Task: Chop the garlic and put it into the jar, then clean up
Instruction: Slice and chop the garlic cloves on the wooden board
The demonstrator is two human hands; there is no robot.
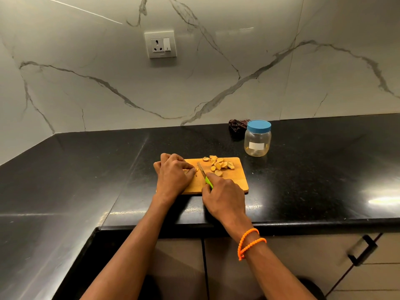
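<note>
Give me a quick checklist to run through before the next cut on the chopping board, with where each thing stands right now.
1. Knife grip: right hand holds the green-handled knife, blade pointing away over the board. Ok.
2. Piece held steady: left hand pins a small piece at its fingertips, right beside the blade. Ok, but close.
3. Fingertips tucked: cannot tell; the knuckles hide them.
4. Board position: chopping board lies flat on the black counter, set back from its front edge. Ok.
5. Cut slices piled at the board's far right, clear of the blade. Ok.
6. Jar ready: blue lid on, so not ok for filling yet.
</note>
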